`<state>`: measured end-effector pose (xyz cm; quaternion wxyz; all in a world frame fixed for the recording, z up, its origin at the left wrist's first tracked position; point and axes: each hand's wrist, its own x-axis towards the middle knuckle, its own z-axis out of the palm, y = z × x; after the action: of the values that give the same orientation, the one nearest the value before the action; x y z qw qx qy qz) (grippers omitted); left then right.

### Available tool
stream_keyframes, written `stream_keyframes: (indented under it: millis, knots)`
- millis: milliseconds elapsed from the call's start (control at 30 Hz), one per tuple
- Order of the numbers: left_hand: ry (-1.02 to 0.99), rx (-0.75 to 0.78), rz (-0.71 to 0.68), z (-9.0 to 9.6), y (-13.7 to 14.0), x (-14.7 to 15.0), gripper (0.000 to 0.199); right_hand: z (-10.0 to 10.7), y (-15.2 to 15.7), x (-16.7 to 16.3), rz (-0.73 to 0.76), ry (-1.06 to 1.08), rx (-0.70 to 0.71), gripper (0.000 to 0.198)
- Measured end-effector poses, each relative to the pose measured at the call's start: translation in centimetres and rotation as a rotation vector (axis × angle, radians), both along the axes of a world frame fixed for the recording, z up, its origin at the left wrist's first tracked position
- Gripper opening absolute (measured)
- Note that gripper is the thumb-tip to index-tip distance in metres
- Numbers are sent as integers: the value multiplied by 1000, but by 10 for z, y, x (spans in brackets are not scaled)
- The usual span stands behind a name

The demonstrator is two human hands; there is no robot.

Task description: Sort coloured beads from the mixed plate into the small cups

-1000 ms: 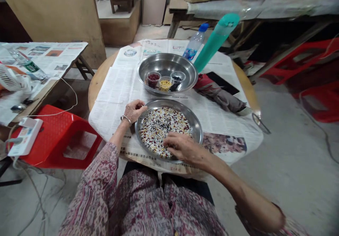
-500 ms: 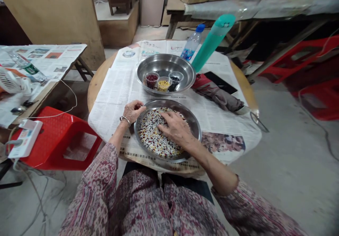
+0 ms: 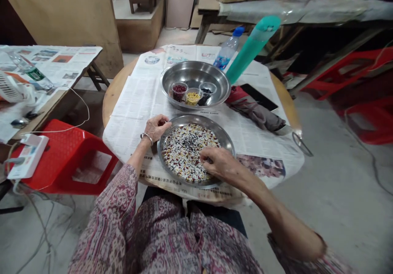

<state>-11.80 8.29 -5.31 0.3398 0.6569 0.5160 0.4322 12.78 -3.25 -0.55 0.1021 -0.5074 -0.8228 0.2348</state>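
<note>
Mixed white, red, yellow and black grains point(image 3: 184, 147) lie spread across a round steel tray point(image 3: 226, 137), set at the near side of a round surface point(image 3: 114, 100) covered in newspaper point(image 3: 132, 96). A person in a patterned shirt works over it, the 2 hands apart: the right hand point(image 3: 218, 161) has its fingers bunched over the grains, though from where I stand I cannot tell whether they grip any; the left hand point(image 3: 157, 127), a bracelet at its wrist, is at the tray's rim, fingers curled, and whether it pinches the metal I cannot tell. Just beyond, a steel basin point(image 3: 196, 71) holds 3 clear cups, of red beans point(image 3: 179, 89), yellow pieces point(image 3: 193, 97) and dark beans point(image 3: 206, 90). A blue-capped bottle point(image 3: 227, 52) and a tall turquoise object point(image 3: 253, 48) stand behind. At left, a power strip point(image 3: 29, 157) rests on a red stool point(image 3: 66, 159).
</note>
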Motion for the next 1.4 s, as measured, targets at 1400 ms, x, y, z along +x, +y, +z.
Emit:
stream_keyframes:
  millis: [1400]
  knots:
    - [9, -3, 7, -3, 2, -2, 17, -5, -7, -18, -110, 117, 290, 23]
